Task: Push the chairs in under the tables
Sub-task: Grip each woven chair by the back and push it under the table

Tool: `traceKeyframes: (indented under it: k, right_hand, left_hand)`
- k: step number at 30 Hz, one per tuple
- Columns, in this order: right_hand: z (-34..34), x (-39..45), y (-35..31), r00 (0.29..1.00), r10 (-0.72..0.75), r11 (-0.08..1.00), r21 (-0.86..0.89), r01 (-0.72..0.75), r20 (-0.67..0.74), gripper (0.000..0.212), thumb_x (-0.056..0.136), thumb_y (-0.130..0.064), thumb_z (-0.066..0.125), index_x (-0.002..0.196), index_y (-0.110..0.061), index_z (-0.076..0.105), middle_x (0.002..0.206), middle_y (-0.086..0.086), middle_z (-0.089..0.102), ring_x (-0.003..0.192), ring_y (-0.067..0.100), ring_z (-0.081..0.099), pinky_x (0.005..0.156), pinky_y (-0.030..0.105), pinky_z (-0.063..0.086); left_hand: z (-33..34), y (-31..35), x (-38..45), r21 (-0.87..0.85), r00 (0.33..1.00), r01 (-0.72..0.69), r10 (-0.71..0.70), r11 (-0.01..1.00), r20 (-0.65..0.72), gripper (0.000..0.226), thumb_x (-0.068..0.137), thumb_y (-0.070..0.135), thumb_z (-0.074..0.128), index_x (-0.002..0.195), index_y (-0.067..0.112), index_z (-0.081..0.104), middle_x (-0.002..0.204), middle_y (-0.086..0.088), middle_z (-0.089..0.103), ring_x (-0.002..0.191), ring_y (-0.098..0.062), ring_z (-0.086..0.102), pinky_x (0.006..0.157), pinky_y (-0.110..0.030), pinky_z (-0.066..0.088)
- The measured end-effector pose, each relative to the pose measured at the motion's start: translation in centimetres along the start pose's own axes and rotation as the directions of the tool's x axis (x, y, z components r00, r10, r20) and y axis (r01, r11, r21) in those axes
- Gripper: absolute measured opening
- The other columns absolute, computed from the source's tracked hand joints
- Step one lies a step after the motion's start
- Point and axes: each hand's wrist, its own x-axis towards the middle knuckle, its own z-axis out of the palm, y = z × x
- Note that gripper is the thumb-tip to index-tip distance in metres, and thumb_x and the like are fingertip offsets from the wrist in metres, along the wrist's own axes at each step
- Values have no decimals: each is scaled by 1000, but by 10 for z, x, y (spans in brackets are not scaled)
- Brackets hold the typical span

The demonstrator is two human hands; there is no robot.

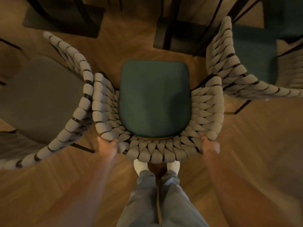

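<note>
While the person is standing right behind it, the middle chair (pixel 155 99) with the green seat cushion is sitting between both hands, its woven rope backrest curving toward the legs. Left hand (pixel 107 144) is gripping the backrest's left rear corner, fingers curling into the weave; right hand (pixel 209 145) is clutching the right rear corner the same way. Just beyond the left hand, a neighbouring chair (pixel 42 99) is touching this one's arm. Out past the right hand, another chair (pixel 246 63) is standing near. Ahead of both hands, dark table legs (pixel 170 30) are rising from the wooden floor (pixel 65 185).
</note>
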Motion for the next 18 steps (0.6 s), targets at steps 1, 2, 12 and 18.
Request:
traceKeyframes:
  k: [1,2,12,18]
  right_hand:
    - [2,-1,-2,1000,-3,1000,5,3,4,64,92,-51,67,133,-4,53,106,10,58,97,30,60,86,43,55]
    - [4,0,-4,1000,-2,1000,10,2,7,64,92,-52,68,132,-4,53,105,10,58,96,30,61,87,43,56]
    - [-3,-3,-10,988,-108,983,-135,122,107,61,94,-57,62,128,-7,54,104,9,66,85,22,64,61,30,49]
    - [-7,-51,1,963,-238,921,-286,266,129,88,95,-44,65,159,-13,13,153,19,43,129,38,55,97,47,55]
  left_hand:
    - [0,5,6,10,1000,-2,2,1000,5,58,94,11,70,142,16,37,124,-4,53,120,-36,56,105,-57,49]
    - [1,9,11,8,1000,-9,9,1000,12,60,94,11,70,143,17,36,126,-3,52,123,-36,55,106,-57,48]
    - [-7,30,7,233,999,-26,19,972,34,69,99,29,67,152,9,27,146,-20,49,131,-43,51,107,-57,46]
    - [-4,35,-31,505,964,-266,243,821,113,103,94,39,71,164,9,2,168,-21,11,152,-44,17,120,-56,29]
